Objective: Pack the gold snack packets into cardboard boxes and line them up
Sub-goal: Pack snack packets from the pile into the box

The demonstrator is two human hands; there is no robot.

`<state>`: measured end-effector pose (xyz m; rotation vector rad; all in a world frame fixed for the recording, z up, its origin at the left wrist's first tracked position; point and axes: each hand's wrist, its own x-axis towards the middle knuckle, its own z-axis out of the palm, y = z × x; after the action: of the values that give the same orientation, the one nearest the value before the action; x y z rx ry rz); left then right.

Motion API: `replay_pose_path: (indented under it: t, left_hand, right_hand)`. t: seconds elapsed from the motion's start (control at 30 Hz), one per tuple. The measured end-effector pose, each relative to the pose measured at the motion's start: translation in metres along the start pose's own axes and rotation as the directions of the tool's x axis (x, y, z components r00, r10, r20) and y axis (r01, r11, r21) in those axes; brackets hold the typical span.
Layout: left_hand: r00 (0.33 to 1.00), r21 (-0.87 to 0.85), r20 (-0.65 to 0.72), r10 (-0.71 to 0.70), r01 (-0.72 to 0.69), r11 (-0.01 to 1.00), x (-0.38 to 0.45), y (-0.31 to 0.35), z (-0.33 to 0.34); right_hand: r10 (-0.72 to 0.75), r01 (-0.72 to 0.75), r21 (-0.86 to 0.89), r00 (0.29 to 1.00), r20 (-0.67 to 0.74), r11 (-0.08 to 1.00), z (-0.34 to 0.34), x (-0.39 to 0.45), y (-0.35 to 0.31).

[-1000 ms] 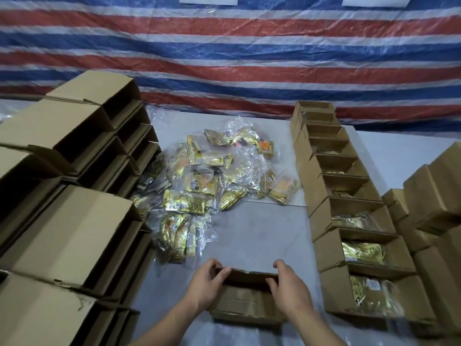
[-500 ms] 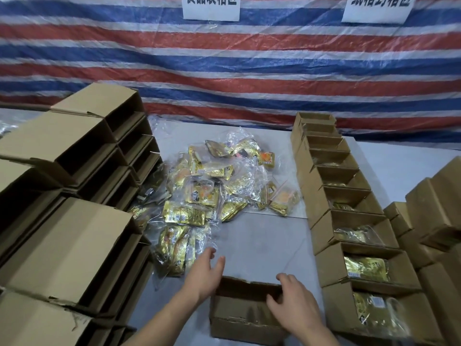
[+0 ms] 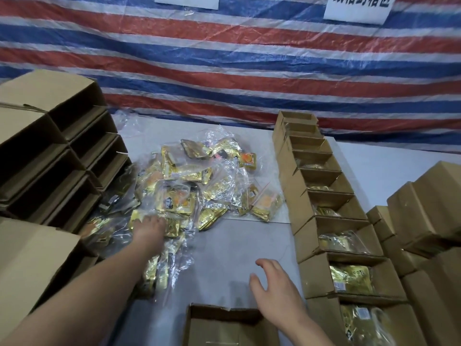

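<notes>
While the head view is looking down on a grey table (image 3: pixel 224 258), the items are lying as follows. Pile of gold snack packets (image 3: pixel 189 193): foil pouches in crinkled clear plastic bags, heaped at centre-left and pointing every which way, with no common axis. Left hand (image 3: pixel 149 227): reaching into the near edge of the pile, fingers resting on a gold packet; whether they are gripping it cannot be told. Right hand (image 3: pixel 277 288): hovering just above the table, fingers spread and loosely bent, holding nothing. Open cardboard box (image 3: pixel 224 323): plain brown corrugated board, rectangular, sitting at the near edge just under the right wrist, mouth facing up, long axis running left to right. Row of filled boxes (image 3: pixel 331 221): same brown board, standing side by side in a line running away from the viewer on the right, each mouth showing a gold packet in the nearer ones. Stack of empty boxes (image 3: pixel 50 156): piled at left, open ends facing the pile. Closed boxes (image 3: pixel 424 213): stacked at far right. Striped tarpaulin (image 3: pixel 224 58): red, white and blue woven plastic, hanging behind the table.
</notes>
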<state>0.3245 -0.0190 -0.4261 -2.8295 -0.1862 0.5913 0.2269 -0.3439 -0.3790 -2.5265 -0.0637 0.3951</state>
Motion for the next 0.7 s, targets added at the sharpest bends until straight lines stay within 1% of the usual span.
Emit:
replay_pose_path:
  t: [0.1,0.23,0.37,0.47,0.53,0.6,0.63,0.67,0.7]
  left_hand:
    - [1.000,0.005,-0.021,-0.015,0.015,1.000,0.024,-0.001,0.006]
    - [0.998,0.085,-0.070,0.006,0.000,0.996,0.044,0.005,0.005]
    - [0.995,0.147,-0.091,0.050,-0.036,0.988,0.040,0.009,-0.005]
    - [0.997,0.104,-0.060,0.054,-0.047,0.993,0.022,0.006,-0.024]
    - [0.999,-0.010,-0.036,0.016,-0.016,1.000,0.004,0.005,-0.048]
    - [0.995,-0.221,-0.100,-0.008,-0.014,0.975,-0.015,0.007,-0.079]
    - [0.990,-0.358,-0.144,-0.002,-0.050,0.932,-0.027,0.010,-0.095]
    - [0.983,-0.500,-0.184,0.012,-0.104,0.860,-0.041,0.014,-0.111]
    - [0.977,-0.627,-0.212,0.028,-0.157,0.763,-0.055,0.019,-0.126]
  right_hand:
    - [0.049,-0.048,0.057,0.999,-0.019,0.997,0.000,0.004,0.004]
    - [0.101,-0.098,0.084,0.994,-0.040,0.992,0.001,0.004,0.009]
    - [0.136,-0.131,0.107,0.990,-0.044,0.986,-0.001,0.006,0.008]
    - [0.152,-0.146,0.153,0.988,-0.027,0.977,-0.005,0.007,-0.001]
    - [0.160,-0.151,0.216,0.987,-0.023,0.965,-0.008,0.009,-0.010]
    - [0.179,-0.158,0.345,0.983,-0.031,0.925,-0.012,0.012,-0.027]
    - [0.193,-0.163,0.446,0.981,-0.022,0.880,-0.015,0.014,-0.038]
    - [0.198,-0.169,0.564,0.980,0.010,0.809,-0.020,0.016,-0.051]
    - [0.183,-0.163,0.682,0.982,0.043,0.713,-0.024,0.017,-0.061]
